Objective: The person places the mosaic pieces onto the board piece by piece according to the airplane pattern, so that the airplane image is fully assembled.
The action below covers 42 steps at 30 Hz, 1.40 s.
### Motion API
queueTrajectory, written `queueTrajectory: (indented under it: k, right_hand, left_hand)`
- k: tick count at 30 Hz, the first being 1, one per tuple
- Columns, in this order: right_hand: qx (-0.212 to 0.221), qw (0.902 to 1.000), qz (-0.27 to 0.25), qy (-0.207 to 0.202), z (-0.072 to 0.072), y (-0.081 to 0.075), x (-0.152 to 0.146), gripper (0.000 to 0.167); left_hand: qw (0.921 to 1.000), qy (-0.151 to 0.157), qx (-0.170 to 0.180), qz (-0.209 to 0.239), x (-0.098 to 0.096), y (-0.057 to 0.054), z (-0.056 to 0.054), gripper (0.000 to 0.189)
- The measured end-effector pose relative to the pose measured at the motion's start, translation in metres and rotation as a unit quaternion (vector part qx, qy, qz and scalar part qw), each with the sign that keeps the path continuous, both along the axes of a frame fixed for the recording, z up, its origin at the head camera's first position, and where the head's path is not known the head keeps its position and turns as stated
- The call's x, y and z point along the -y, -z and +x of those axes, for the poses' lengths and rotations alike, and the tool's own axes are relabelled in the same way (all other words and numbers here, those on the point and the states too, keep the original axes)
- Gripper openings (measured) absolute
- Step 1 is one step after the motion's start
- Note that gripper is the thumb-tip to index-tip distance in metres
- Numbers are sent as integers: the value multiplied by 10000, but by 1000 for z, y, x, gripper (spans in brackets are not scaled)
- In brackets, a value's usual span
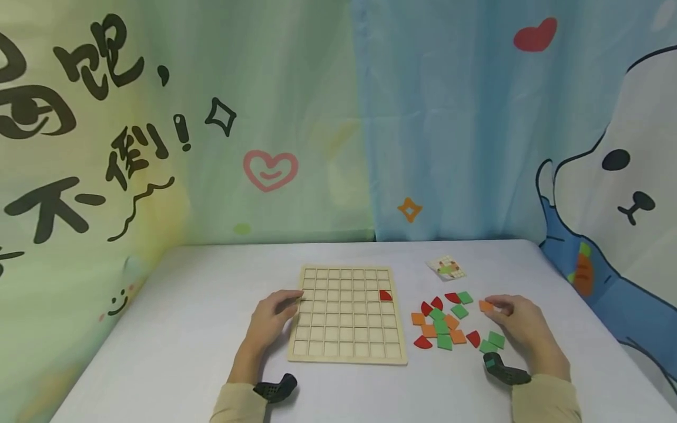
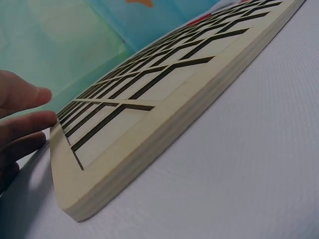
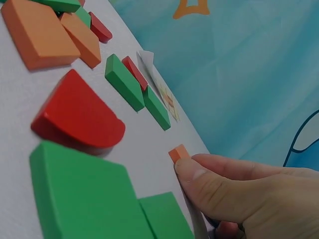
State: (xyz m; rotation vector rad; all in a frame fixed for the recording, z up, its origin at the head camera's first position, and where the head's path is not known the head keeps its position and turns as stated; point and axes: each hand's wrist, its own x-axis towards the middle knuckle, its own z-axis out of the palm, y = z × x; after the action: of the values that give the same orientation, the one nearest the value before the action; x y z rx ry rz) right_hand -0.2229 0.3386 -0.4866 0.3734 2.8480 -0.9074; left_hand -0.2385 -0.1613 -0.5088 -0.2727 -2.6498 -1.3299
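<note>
A wooden grid board [image 1: 346,314] lies flat on the white table, a red quarter-circle block [image 1: 385,295] set in one cell near its right edge. My left hand [image 1: 272,317] rests at the board's left edge, fingers touching the rim with relaxed bend; in the left wrist view, the fingertips [image 2: 42,119] meet the board's side. Right of the loose blocks, my right hand [image 1: 520,320] pinches an orange square block [image 1: 486,306] between thumb and finger. The right wrist view shows that orange block [image 3: 179,153] held by its edge, partly covered by the thumb.
Between board and right hand lie several loose blocks: green squares [image 1: 444,342], orange squares [image 1: 429,331] and red quarter circles [image 1: 422,342]. A small pattern card [image 1: 446,268] is at the back right. Printed curtains [image 1: 296,117] hang behind the table.
</note>
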Motion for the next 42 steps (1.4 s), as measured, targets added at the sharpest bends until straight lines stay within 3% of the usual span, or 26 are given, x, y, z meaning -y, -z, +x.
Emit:
queueTrajectory:
  k: [13, 18, 33, 42]
  right_hand:
    - [-42, 9998, 7, 178, 1, 3, -9, 50]
    - [54, 9995, -131, 288, 4, 7, -11, 58]
    - [-266, 9988, -339, 248, -1, 15, -3, 68]
    - [-15, 9971, -610, 463, -4, 10, -1, 73]
  left_hand:
    - [10000, 6, 83, -51, -10, -3, -6, 32]
    - [9999, 43, 77, -96, -12, -3, -6, 32]
    - [9997, 56, 219, 81, 1, 1, 2, 30]
    - [9999, 76, 128, -11, 2, -1, 0, 32]
